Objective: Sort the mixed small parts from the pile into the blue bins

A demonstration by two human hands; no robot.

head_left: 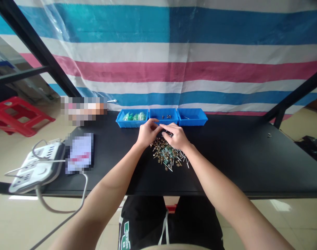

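Head view: fingers of the left hand and right hand are bent toward each other, tips close together over the far edge of a loose pile of metal screws with greenish pieces mixed in; whether anything is pinched between them cannot be told. Pile lies on the black tabletop, just nearer the body than three blue bins in a row: left bin with green-and-clear contents, middle bin with a few small metal parts, right bin with one thin piece. Farther out, a white power strip sits at left, and a striped sheet hangs behind.
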